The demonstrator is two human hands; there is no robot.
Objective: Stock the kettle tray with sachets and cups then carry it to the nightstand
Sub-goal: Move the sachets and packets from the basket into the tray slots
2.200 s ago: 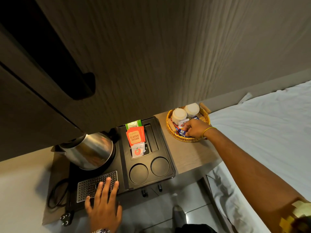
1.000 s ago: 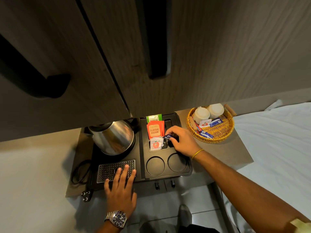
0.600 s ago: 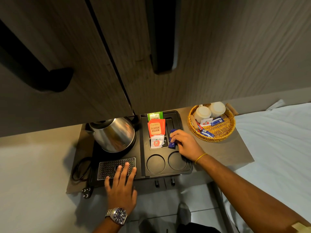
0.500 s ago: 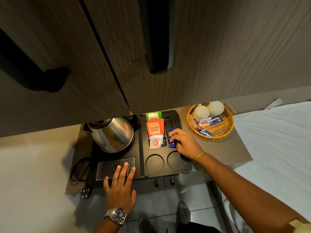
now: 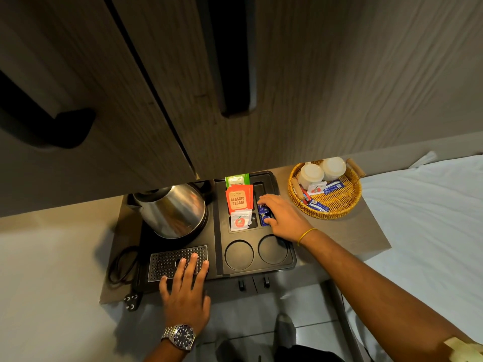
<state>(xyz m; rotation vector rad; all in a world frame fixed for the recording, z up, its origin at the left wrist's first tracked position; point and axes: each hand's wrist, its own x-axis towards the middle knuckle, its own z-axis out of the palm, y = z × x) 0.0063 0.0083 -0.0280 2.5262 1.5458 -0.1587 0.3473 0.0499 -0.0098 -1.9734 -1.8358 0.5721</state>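
A black kettle tray (image 5: 287,259) lies on a brown surface (image 5: 360,231) in the middle of the frame, under a dark wooden cabinet (image 5: 300,82) that fills the upper part. On the left half of the tray stands a steel kettle (image 5: 172,210), and in front of it there is a perforated metal grate (image 5: 164,259).

The left hand (image 5: 187,291) lies flat and released, palm down, with its fingers on the grate and the front edge of the tray. It grasps nothing. A steel wristwatch (image 5: 181,337) is on its wrist.

The right hand (image 5: 281,215) reaches from the lower right of the frame to the narrow slot in the right part of the tray. Its fingers rest on blue sachets (image 5: 264,215) that lie in this slot. I cannot tell if the fingers pinch them or only press them. A yellow band (image 5: 307,235) is around this wrist.

Left of the slot, one compartment holds a green sachet (image 5: 236,180) at the back, an orange "Classic Assam" tea sachet (image 5: 238,199) before it, and a white sachet (image 5: 240,221) with a red mark at the front. Two round cup recesses (image 5: 239,254) at the front of the tray hold nothing.

To the right of the tray, at the middle right of the frame, a wicker basket (image 5: 339,207) stands on the same surface. In it are two white cups (image 5: 311,173), upside down, and more blue and red sachets (image 5: 332,188). A bed (image 5: 431,218) with white sheet is at the right edge.
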